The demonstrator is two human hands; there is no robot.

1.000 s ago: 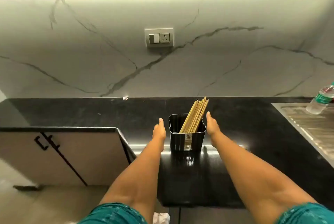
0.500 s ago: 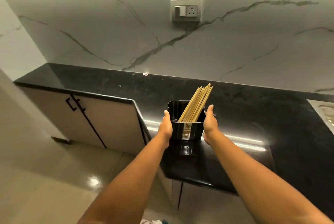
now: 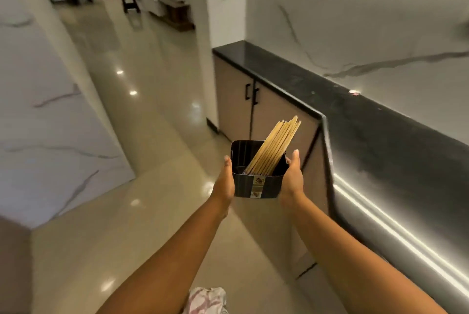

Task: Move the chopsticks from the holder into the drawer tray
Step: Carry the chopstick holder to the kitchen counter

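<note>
A dark, square chopstick holder [image 3: 257,186] with a small label on its near face hangs in the air over the floor, off the counter. Several light wooden chopsticks [image 3: 275,146] stand in it, leaning up and to the right. My left hand [image 3: 224,181] grips the holder's left side and my right hand [image 3: 293,179] grips its right side, thumbs pointing up. The fingers on the far sides are hidden. No drawer tray is in view.
The black counter [image 3: 380,131] runs along the right under a marble wall, with a lit strip on its front edge. Beige cabinet doors [image 3: 236,105] with black handles lie ahead. Glossy floor [image 3: 142,136] stretches left toward a far room. A patterned cloth [image 3: 206,299] shows at the bottom edge.
Both hands closed on the holder and lifted it off the counter. The view has swung left, and the holder is now carried over the floor beside the counter corner.
</note>
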